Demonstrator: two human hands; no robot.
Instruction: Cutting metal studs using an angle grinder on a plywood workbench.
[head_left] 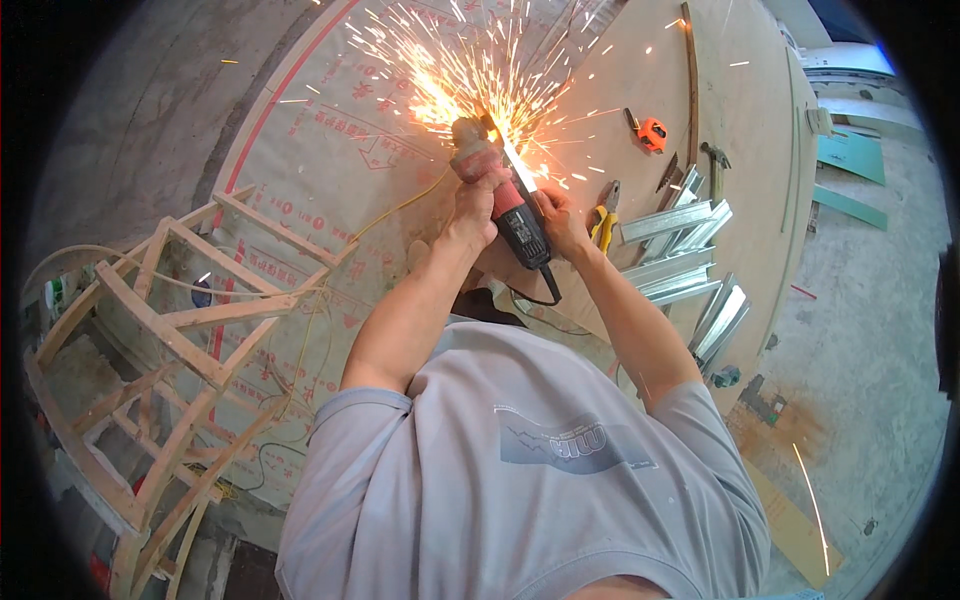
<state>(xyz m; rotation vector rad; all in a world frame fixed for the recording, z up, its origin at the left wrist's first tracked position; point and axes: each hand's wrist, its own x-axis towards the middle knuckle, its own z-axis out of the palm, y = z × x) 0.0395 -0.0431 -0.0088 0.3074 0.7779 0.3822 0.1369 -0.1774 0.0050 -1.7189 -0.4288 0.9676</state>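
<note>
My left hand (478, 208) is wrapped round the body of a red and black angle grinder (508, 205). Bright sparks (470, 85) fan out from its head, toward the far side and both flanks. Just right of the grinder, my right hand (560, 218) grips a shiny metal strip (522, 172) whose far end lies at the glare. The grinding disc and the exact point of contact are lost in that glare. From the grinder's near end a black cord hangs and curves away. Close to my right hand lie pliers with yellow handles (605, 222).
Right of my hands, a wooden board (740, 240) carries several cut metal channels (675, 235), a claw hammer (716, 170), an orange tape measure (652, 134) and a long thin strip (691, 80). A wooden frame ladder (180, 330) stands left. A yellow cord (400, 212) crosses the printed floor sheet (330, 150).
</note>
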